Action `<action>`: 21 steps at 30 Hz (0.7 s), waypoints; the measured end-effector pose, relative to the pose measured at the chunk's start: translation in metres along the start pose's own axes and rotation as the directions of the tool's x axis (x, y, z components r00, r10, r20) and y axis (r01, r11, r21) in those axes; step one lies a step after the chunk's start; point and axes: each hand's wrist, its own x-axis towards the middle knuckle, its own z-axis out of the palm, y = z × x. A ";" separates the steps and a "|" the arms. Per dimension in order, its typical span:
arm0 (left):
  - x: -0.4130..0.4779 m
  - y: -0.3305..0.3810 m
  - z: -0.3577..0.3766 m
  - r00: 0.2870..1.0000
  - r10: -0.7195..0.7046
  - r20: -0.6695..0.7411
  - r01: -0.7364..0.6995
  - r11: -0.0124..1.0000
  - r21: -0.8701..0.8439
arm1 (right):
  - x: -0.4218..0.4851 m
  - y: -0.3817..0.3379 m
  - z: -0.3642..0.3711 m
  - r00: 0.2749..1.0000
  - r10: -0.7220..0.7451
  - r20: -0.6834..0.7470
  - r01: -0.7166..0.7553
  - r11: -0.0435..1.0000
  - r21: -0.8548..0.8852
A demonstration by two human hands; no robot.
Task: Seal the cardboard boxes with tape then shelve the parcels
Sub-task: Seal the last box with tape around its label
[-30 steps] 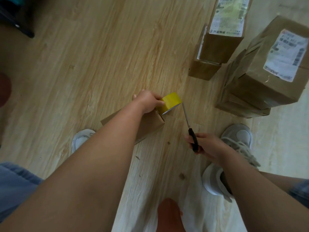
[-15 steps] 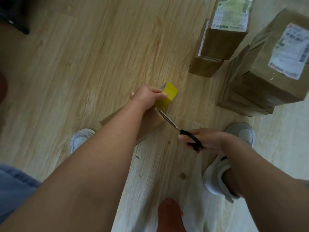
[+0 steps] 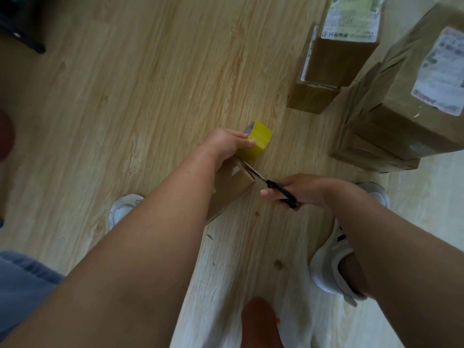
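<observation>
A small brown cardboard box (image 3: 233, 189) lies on the wooden floor (image 3: 150, 96), partly hidden under a forearm. Just above its far edge, the left hand (image 3: 223, 144) grips a tilted yellow tape roll (image 3: 258, 143). A short clear strip runs from the roll down to the box. Black-handled scissors (image 3: 278, 190), held in the right hand (image 3: 303, 190), have their blades at that strip. Far right stand a narrow parcel stack (image 3: 341, 61) and a large parcel stack (image 3: 401, 121), both brown and labelled.

A: Floor (image 3: 150, 96), centre?
B: Box (image 3: 233, 187); tape roll (image 3: 258, 141) over its far end; scissors (image 3: 278, 190) just right, blades between the two.
A: Far right?
B: Two parcel stacks, side by side: left stack (image 3: 336, 64), right stack (image 3: 401, 126).
</observation>
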 end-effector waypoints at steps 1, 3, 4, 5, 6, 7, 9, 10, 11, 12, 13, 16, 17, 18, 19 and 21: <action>-0.002 0.001 0.000 1.000 0.003 -0.005 -0.003 1.000 -0.007 | 0.001 -0.001 -0.001 1.000 0.004 -0.024 -0.004 1.000 -0.009; -0.005 0.001 0.000 1.000 0.002 -0.006 -0.002 1.000 -0.011 | 0.002 -0.003 -0.002 0.998 0.013 -0.066 -0.014 1.000 -0.013; -0.006 0.001 0.001 1.000 -0.003 -0.005 0.003 1.000 -0.011 | 0.002 -0.004 -0.002 0.997 0.017 -0.079 -0.018 1.000 -0.014; -0.005 0.001 0.001 1.000 -0.004 0.000 0.004 1.000 -0.018 | 0.002 -0.004 -0.001 0.995 0.020 -0.094 -0.021 1.000 -0.016; -0.006 0.002 0.000 1.000 0.000 0.003 0.000 0.999 -0.033 | 0.002 -0.004 0.000 0.993 0.021 -0.115 -0.024 1.000 -0.021; -0.005 0.001 0.000 1.000 0.002 0.003 -0.002 0.999 -0.042 | 0.001 -0.003 0.000 0.990 0.020 -0.140 -0.024 0.999 -0.026; -0.005 -0.001 0.001 1.000 0.001 -0.012 -0.001 0.999 -0.034 | 0.001 0.000 0.003 0.982 0.019 -0.185 -0.021 1.000 -0.009; -0.003 -0.003 0.002 1.000 -0.007 -0.027 0.006 1.000 -0.017 | 0.001 0.001 0.004 0.979 0.016 -0.203 -0.014 1.000 0.012; 0.001 -0.005 0.003 0.999 -0.019 -0.038 0.019 1.000 -0.003 | 0.002 0.003 0.005 0.976 0.013 -0.216 -0.006 0.999 0.034; 0.004 -0.006 0.004 0.999 -0.028 -0.042 0.028 1.000 -0.013 | 0.002 0.004 0.007 0.974 0.013 -0.228 -0.002 0.999 0.048; 0.001 -0.003 0.004 0.999 -0.033 -0.040 0.031 0.999 -0.035 | 0.003 0.004 0.008 0.972 0.016 -0.236 -0.004 0.999 0.053; -0.010 0.006 0.001 1.000 0.006 -0.003 -0.006 0.992 -0.126 | 0.002 0.004 0.010 0.965 0.037 -0.260 -0.020 0.998 0.067; -0.010 0.007 -0.001 1.000 0.010 -0.005 -0.011 0.989 -0.149 | 0.002 0.004 0.011 0.964 0.043 -0.264 -0.026 0.997 0.069; -0.011 0.007 -0.003 1.000 0.016 -0.013 -0.018 0.985 -0.170 | 0.002 0.004 0.011 0.963 0.049 -0.264 -0.033 0.997 0.064; -0.013 0.008 -0.004 1.000 0.020 -0.017 -0.023 0.983 -0.182 | 0.003 0.003 0.012 0.965 0.058 -0.257 -0.047 0.998 0.050; -0.014 0.008 -0.002 0.999 0.026 -0.023 -0.030 0.981 -0.189 | 0.004 -0.001 0.012 0.972 0.086 -0.217 -0.081 0.996 0.031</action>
